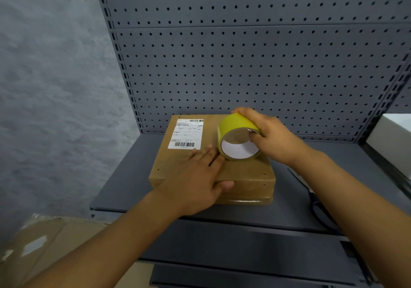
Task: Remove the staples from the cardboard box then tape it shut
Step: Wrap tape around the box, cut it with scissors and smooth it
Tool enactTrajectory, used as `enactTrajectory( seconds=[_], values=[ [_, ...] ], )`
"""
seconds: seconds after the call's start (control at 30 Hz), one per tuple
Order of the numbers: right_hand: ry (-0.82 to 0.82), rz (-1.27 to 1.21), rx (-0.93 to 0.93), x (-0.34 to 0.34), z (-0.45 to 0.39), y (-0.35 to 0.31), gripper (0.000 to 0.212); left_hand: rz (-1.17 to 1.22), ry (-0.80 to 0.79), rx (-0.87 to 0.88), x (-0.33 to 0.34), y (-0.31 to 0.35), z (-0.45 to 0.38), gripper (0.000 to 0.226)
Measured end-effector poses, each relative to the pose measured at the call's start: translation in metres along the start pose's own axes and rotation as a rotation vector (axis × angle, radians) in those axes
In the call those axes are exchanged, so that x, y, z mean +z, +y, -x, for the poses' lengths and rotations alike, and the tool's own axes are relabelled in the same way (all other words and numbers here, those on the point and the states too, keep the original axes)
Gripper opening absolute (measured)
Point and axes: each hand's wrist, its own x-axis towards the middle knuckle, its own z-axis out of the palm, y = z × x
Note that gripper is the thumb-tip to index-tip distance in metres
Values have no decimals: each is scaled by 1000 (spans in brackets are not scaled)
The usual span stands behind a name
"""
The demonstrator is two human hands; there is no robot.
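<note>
Left hand [198, 176] flat on box [244, 176]

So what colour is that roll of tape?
Yellow-green, with a brown cardboard core; the tape roll shows clearly in the head view.

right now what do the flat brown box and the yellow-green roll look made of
Flat brown box: matte kraft cardboard by its dull tan faces; a glossy clear film shows along its front bottom edge. Yellow-green roll: shiny plastic tape, likely wound on a brown cardboard core.
</note>
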Motion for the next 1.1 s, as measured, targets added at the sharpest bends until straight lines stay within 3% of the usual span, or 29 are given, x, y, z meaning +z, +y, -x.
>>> enactTrajectory(
  seconds=[0.33, 0.53, 0.63, 0.8, 1.0, 1.1],
  values=[
    [-35, 69, -35, -5, -1, 1, 59, 1, -2, 25, -3, -4, -1, 71],
    [184, -177, 103, 3, 12, 13, 62, 25, 93, -20, 8, 10, -1, 75],
    [265, -147, 179, 6, 5, 18, 45, 29, 131, -40, 17, 22, -5, 83],
    [226, -174, 276, -2, 10, 21, 13, 15, 165, -91, 17, 34, 1, 82],
    [114, -182, 274, -1, 16, 12, 40, -107, 160, -229, 17, 55, 1, 93],
    [158, -153, 285, -1, 16, 7, 40, -15, 212, -182, 0, 44, -9, 79]
  ],
)
